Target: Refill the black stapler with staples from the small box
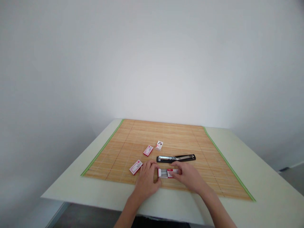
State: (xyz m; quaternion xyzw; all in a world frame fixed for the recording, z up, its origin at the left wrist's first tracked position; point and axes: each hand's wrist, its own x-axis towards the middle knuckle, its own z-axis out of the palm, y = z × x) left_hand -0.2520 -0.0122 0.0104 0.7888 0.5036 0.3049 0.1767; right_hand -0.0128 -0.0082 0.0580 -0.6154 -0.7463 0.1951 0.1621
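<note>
Staple box (pixel 167 173), at lower centre of the frame, with sleeve (pixel 170 173) and inner tray (pixel 159 172) partly apart and grey strips (pixel 163 173) bared between. Held at both ends: left hand (pixel 147 177) bent around the left end, thumb below and fingers above; right hand (pixel 188 175) in a narrow pinch over the right end, hiding part of it. Looks, by judgement, like the step of sliding sleeve against tray; cannot tell from one view whether opening or closing. Calls next, most likely, for a steady left hold, a level tray and light right-hand pressure, so as not to crush the card or spill the strips.

Just above the right fingertips, black stapler (pixel 175 158), laid open and flat, silvery metal showing along the top. Left of it, three more small boxes, apparently closed: lower box (pixel 136 167) just beside the left knuckles, middle box (pixel 148 150) farther up, upper box (pixel 159 145) near the centre of the frame.

Underneath, slatted bamboo mat (pixel 190 139) with green side edging, spread over a white table (pixel 71 190). Beyond, plain pale wall (pixel 152 63) across the upper half of the frame. At lower left, dark grey floor (pixel 80 217); at far right, small dark object (pixel 284 169), too blurred to name.
</note>
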